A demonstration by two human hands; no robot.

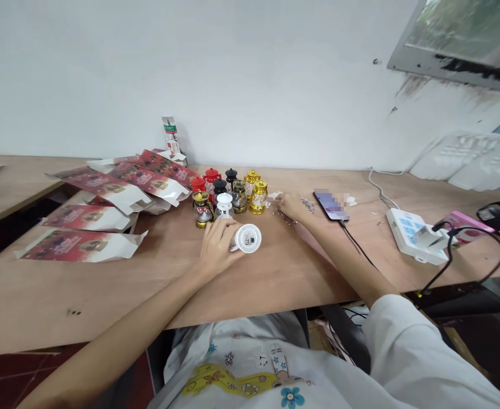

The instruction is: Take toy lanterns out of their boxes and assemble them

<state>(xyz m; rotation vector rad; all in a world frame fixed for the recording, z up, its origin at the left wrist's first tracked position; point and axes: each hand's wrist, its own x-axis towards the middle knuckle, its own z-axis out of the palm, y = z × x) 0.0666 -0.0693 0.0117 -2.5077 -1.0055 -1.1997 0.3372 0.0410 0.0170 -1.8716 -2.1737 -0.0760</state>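
Observation:
My left hand (pixel 216 244) is closed round a small white lantern (pixel 249 238). Its round underside faces me, showing a recess with small dark and metallic parts inside; the rest is mostly behind my fingers. Just beyond that hand stands another white lantern (pixel 224 205), in a group with a red lantern (pixel 211 175), a black lantern (pixel 219 187), a bronze lantern (pixel 240 196) and a gold lantern (pixel 258 197). My right hand (pixel 293 207) is down at the tabletop by a scatter of small dark pieces (pixel 284 216). Its fingers are bunched, and what they pinch is too small to make out.
Printed red and white cartons (pixel 148 179) lie piled on the left of the wooden table (pixel 250 295). A phone (pixel 332 205) with a cable lies right of my right hand, near thin metal pieces (pixel 308 204). Further right are a power strip (pixel 416 236) and white plastic trays (pixel 467 162).

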